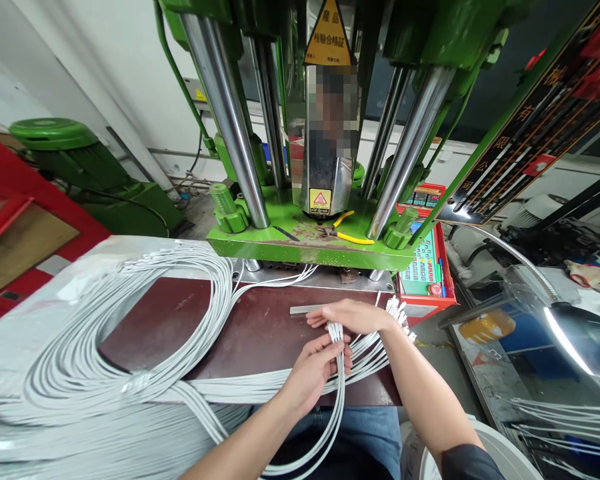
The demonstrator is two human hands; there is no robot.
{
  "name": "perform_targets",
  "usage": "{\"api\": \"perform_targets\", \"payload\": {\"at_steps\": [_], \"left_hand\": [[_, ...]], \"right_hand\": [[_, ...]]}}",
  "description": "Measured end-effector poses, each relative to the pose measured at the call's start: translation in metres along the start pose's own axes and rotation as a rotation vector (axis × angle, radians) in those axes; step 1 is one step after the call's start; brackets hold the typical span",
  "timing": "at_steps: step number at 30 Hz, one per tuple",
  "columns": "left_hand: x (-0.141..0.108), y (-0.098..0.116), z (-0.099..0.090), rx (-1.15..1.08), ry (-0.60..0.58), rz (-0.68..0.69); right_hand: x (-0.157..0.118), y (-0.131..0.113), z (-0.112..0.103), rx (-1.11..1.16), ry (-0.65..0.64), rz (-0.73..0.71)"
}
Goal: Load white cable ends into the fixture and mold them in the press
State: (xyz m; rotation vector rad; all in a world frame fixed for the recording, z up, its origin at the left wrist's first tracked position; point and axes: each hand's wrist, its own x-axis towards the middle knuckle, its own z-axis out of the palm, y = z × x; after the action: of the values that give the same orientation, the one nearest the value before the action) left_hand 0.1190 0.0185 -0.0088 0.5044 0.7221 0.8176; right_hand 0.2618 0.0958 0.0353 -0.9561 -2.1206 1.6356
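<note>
While the left hand (316, 369) closes its grip around a small bunch of white cables (338, 393), the right hand (353, 315) curls over the connector ends (335, 331) at the top of that bunch, fingers pinched together on them. Both hands work above the dark brown table (260, 333), near its right edge, and the gripped cables hang down in a loop over the person's jeans (365, 430). More cable ends (399, 313) fan out just beside the right wrist (their plugs pointing away from the person). To the left, a large coil of the same white cables (105, 333) sprawls across the table and a sheet of clear plastic (25, 333). Behind the hands stands a green vertical press (305, 247) with chrome columns; yellow-handled pliers (347, 233) lie on its base. A red control panel (423, 267) sits at the right of the press.
</note>
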Motion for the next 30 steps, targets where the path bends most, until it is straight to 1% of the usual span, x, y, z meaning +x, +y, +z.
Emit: {"api": "perform_targets", "payload": {"at_steps": [1, 2, 3, 4, 5, 6, 8, 10, 13, 15, 17, 19, 21, 23, 25, 30], "left_hand": [[-0.001, 0.001, -0.001, 0.018, 0.009, 0.010], [-0.002, 0.002, -0.002, 0.041, 0.023, 0.018], [-0.003, 0.003, -0.003, 0.065, 0.038, 0.026], [-0.004, 0.004, -0.004, 0.087, 0.056, 0.032], [-0.005, 0.003, -0.005, 0.107, 0.072, 0.038], [-0.005, 0.003, -0.006, 0.125, 0.085, 0.041], [-0.004, 0.001, -0.007, 0.154, 0.099, 0.045], [-0.004, 0.000, -0.008, 0.172, 0.104, 0.049], [-0.003, 0.000, -0.008, 0.174, 0.117, 0.041], [-0.003, 0.001, -0.008, 0.172, 0.124, 0.030], [-0.003, 0.002, -0.008, 0.182, 0.123, 0.026], [-0.002, 0.003, -0.008, 0.208, 0.127, 0.028], [0.000, 0.002, -0.008, 0.254, 0.141, 0.026], [0.001, 0.002, -0.007, 0.310, 0.164, 0.012], [0.003, 0.002, -0.006, 0.362, 0.180, -0.007], [0.006, 0.006, -0.002, 0.405, 0.194, -0.011]], "right_hand": [[0.002, 0.004, -0.002, 0.003, 0.088, -0.010], [0.003, 0.008, -0.004, -0.040, 0.187, -0.002], [0.005, 0.012, -0.005, -0.129, 0.279, 0.020], [0.008, 0.017, -0.006, -0.251, 0.341, 0.051], [0.010, 0.021, -0.005, -0.388, 0.369, 0.085], [0.013, 0.025, -0.004, -0.514, 0.373, 0.112], [0.018, 0.030, 0.002, -0.698, 0.362, 0.125], [0.022, 0.031, 0.007, -0.798, 0.364, 0.116], [0.022, 0.029, 0.011, -0.816, 0.380, 0.113], [0.019, 0.026, 0.009, -0.714, 0.423, 0.107], [0.015, 0.024, 0.006, -0.502, 0.455, 0.063], [0.013, 0.022, 0.004, -0.243, 0.441, 0.027], [0.013, 0.022, 0.003, -0.001, 0.413, 0.059], [0.013, 0.024, 0.003, 0.153, 0.394, 0.101], [0.013, 0.027, 0.002, 0.212, 0.367, 0.121], [0.010, 0.027, -0.001, 0.240, 0.264, 0.145]]}}
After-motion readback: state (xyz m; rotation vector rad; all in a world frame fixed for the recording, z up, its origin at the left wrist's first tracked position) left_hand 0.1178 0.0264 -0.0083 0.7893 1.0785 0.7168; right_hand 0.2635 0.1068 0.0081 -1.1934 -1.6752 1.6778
